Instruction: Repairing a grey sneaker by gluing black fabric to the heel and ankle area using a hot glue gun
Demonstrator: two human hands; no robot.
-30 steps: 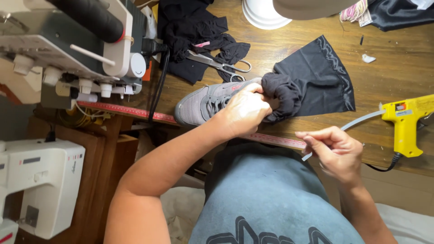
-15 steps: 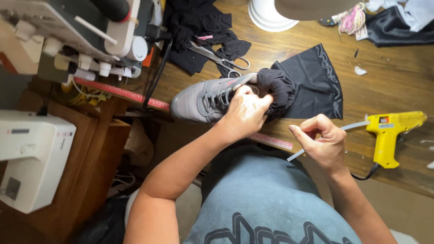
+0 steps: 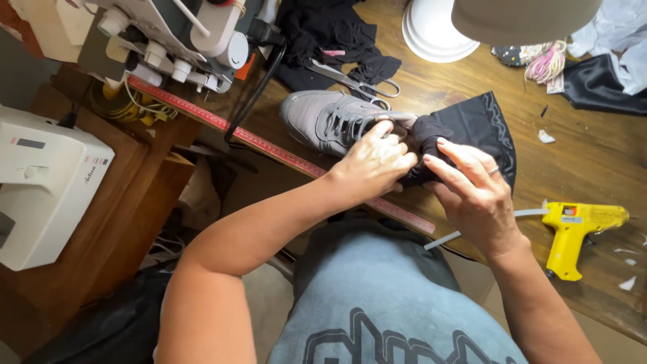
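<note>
Both hands working black stretch fabric point(image 3: 472, 125) into grey lace-up sneaker point(image 3: 323, 118).
Left hand point(image 3: 374, 162) is clamping the sneaker's collar, steadying it; right hand point(image 3: 472, 195) is pressing fabric, fingers together.

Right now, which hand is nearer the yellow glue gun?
Right. The right hand rests on the black fabric, just left of the glue gun; the left hand grips the grey sneaker, farther away.

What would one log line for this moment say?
left hand: on grey shoe | right hand: pressing black cloth | glue gun: lying unheld
</note>
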